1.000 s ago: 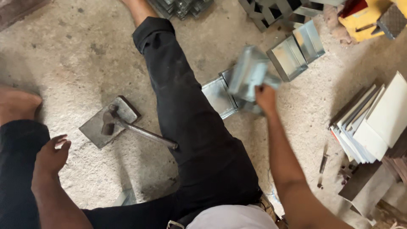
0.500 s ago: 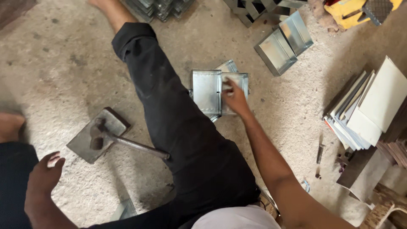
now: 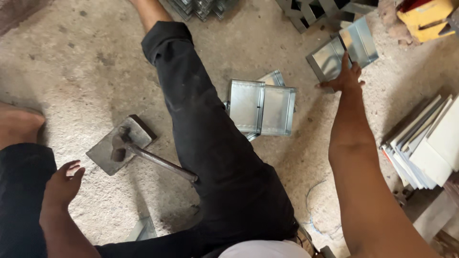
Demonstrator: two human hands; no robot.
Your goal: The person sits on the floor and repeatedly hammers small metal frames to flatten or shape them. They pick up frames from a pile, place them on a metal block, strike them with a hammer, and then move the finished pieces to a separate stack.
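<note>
Two hands out, neither holding anything: left hand (image 3: 64,184) loose, fingers spread, just near of the hammer (image 3: 143,155) (on its steel block (image 3: 119,149)). Right hand (image 3: 345,79) spread flat, touching the open metal box (image 3: 342,52) well beyond the hammer; judging by that, the step is fetching it. Box's far corner is hard to read.

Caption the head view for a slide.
Seated on a concrete floor, right hand reaches a folded metal tray; left hand rests open near a hammer.
</note>
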